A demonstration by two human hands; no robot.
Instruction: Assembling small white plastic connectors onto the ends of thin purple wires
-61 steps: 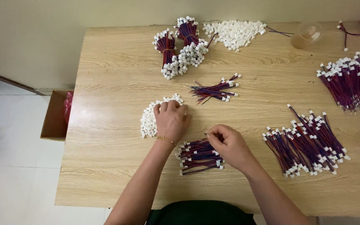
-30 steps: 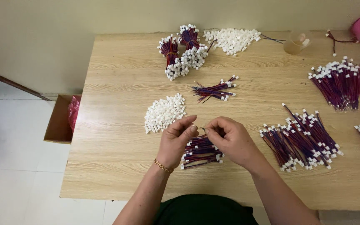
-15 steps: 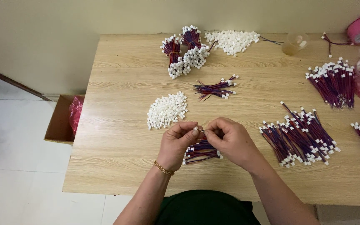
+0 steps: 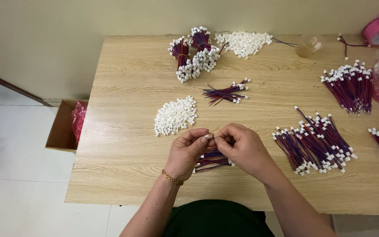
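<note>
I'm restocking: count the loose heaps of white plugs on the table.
2. One heap lies just beyond the left hand; the other heap lies at the table's far edge. More may sit outside the view.

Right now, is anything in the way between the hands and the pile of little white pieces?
Nothing visible. The left hand and right hand meet over a small wire bundle, pinching something tiny. Only bare table lies between them and the white connector pile.
</note>
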